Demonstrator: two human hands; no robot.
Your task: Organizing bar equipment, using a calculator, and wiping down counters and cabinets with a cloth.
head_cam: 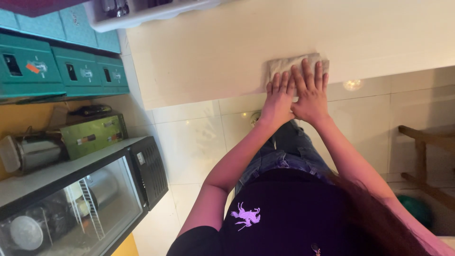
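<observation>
**Both palms flat on the cloth at the counter's near edge**

Pale countertop runs across the far half of the view, white floor tiles below it. Your folded beige cloth lies at the counter's near edge, its long axis running left to right along that edge. Your left hand and right hand sit side by side, touching, fingers spread flat and pressing down, pinching nothing. The cloth lies directly under your fingertips and extends just beyond them; the right hand covers more of it.
</observation>
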